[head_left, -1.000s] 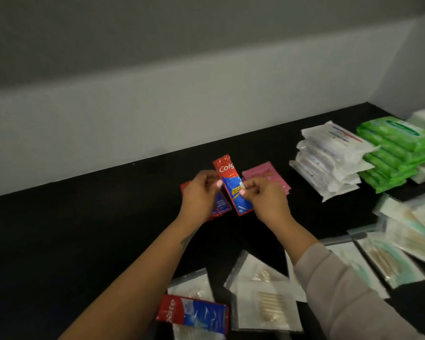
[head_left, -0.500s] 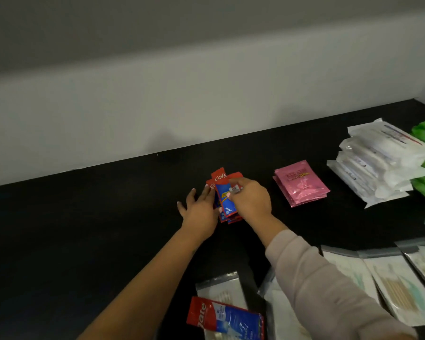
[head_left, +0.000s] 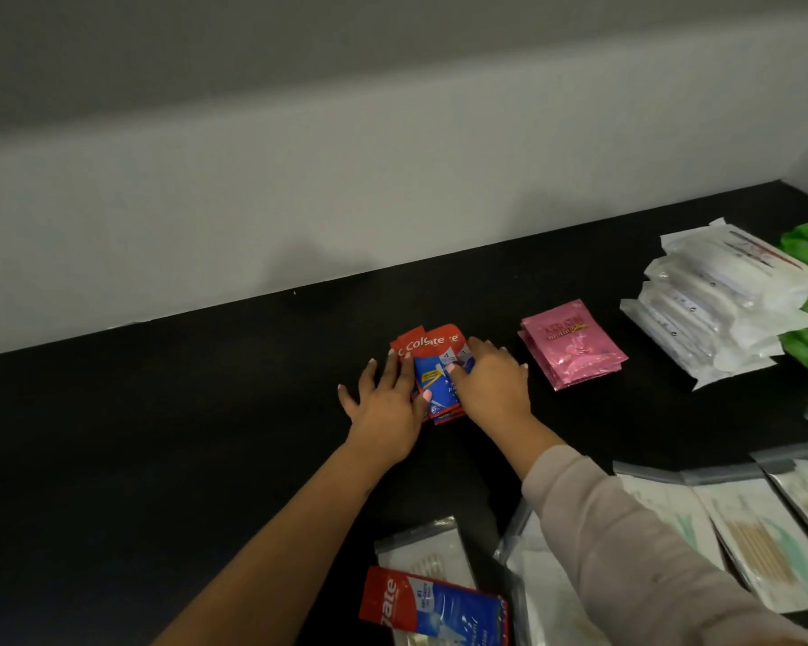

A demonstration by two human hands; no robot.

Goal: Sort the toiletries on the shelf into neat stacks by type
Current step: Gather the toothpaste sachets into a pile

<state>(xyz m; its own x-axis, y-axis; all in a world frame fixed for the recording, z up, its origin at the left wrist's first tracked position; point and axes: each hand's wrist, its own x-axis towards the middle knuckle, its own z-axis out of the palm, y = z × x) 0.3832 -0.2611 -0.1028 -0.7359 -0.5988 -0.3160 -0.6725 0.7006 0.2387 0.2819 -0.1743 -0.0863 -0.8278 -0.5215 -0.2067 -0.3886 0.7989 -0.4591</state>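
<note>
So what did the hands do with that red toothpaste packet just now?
Both hands brought it down onto the red packet stack and let go. Now the left hand and right hand press flat against the stack's sides. The pink packets stayed put.

Mid-frame: left hand (head_left: 386, 407) and right hand (head_left: 493, 387) flat, fingers spread, pressing both sides of toothpaste sachet stack (head_left: 432, 366) on black shelf (head_left: 159, 435). Pink sachet stack (head_left: 572, 345) just right (untouched). Another toothpaste sachet (head_left: 432, 608) bottom centre.
</note>
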